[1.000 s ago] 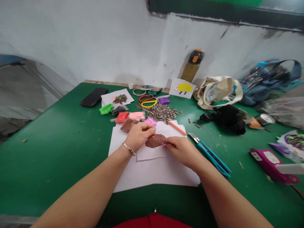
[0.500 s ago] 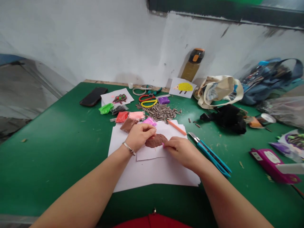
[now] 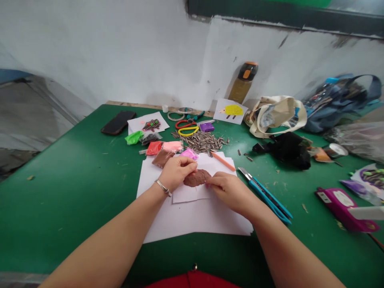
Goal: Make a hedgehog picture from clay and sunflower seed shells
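A flattened oval of brown clay (image 3: 196,178) lies on a small white sheet (image 3: 192,195), which rests on larger white paper (image 3: 168,222). My left hand (image 3: 177,172) is at the clay's left end, thumb and fingertips pinched together; what they hold, if anything, is hidden. At the clay's right end, my right hand (image 3: 229,189) pinches a small bit of pink clay (image 3: 206,185) against the lower right edge. Just beyond the hands are a bag of brown clay (image 3: 162,157) and a bag of pink clay (image 3: 189,153).
A pile of sunflower seeds (image 3: 205,141) lies behind the paper. To the right sit a blue utility knife (image 3: 267,196) and an orange stick (image 3: 223,161). Scissors (image 3: 186,127), a phone (image 3: 118,122), a yellow hedgehog picture (image 3: 230,111) and a bottle (image 3: 242,82) stand farther back.
Both hands hold nearly the same place. The right fingertips have shifted very slightly at the clay's edge, and less of the pink bit shows.
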A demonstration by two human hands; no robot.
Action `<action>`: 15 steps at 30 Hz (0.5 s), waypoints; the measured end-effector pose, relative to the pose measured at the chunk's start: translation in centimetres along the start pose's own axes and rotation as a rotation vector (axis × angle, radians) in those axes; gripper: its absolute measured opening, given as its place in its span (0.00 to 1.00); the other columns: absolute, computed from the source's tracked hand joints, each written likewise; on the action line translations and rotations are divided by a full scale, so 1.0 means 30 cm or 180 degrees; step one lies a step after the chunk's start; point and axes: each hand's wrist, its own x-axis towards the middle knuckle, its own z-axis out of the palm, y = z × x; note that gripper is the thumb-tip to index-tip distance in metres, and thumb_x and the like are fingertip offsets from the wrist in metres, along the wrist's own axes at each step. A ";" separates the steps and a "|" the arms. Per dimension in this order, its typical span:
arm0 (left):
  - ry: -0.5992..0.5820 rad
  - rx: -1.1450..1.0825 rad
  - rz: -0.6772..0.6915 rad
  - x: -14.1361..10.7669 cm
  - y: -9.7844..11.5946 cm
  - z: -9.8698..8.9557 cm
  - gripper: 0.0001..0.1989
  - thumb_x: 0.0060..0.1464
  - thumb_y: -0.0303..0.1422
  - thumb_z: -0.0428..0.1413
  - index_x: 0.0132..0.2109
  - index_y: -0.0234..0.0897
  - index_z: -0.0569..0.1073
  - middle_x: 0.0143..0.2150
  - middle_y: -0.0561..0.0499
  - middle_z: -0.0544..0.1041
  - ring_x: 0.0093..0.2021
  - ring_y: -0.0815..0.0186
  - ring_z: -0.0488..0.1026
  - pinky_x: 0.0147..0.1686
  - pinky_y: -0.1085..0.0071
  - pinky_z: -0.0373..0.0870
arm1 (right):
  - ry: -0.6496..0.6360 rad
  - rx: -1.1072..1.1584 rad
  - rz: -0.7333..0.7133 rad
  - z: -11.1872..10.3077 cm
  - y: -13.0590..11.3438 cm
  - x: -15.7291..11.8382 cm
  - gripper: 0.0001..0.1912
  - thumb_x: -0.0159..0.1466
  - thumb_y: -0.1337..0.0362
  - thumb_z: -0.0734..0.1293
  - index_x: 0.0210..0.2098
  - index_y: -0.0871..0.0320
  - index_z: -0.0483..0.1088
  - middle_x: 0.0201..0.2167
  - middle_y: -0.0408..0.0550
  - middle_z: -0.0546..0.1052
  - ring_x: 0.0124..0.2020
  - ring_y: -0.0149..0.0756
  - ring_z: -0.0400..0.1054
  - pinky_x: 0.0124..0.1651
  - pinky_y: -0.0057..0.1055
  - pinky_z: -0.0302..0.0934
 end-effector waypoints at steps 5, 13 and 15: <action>0.0003 -0.0020 0.0006 0.005 -0.010 0.000 0.08 0.47 0.35 0.58 0.26 0.34 0.75 0.21 0.53 0.73 0.23 0.70 0.68 0.24 0.76 0.64 | 0.0048 -0.0011 -0.0020 -0.001 -0.001 0.001 0.16 0.62 0.71 0.58 0.38 0.55 0.76 0.30 0.45 0.73 0.32 0.33 0.67 0.36 0.27 0.56; -0.0016 0.0033 0.0072 0.007 -0.017 -0.002 0.09 0.47 0.36 0.58 0.26 0.34 0.75 0.22 0.53 0.74 0.24 0.70 0.69 0.24 0.75 0.65 | -0.0006 -0.0015 -0.0033 0.006 0.004 0.002 0.16 0.60 0.73 0.58 0.37 0.54 0.77 0.32 0.46 0.73 0.34 0.33 0.67 0.39 0.27 0.57; 0.0000 0.0010 0.0050 0.007 -0.018 -0.001 0.09 0.46 0.36 0.58 0.26 0.34 0.75 0.22 0.53 0.74 0.24 0.70 0.69 0.24 0.75 0.65 | -0.0009 -0.0001 -0.0063 0.008 0.005 0.000 0.18 0.59 0.73 0.58 0.39 0.53 0.77 0.34 0.46 0.73 0.36 0.34 0.67 0.40 0.28 0.57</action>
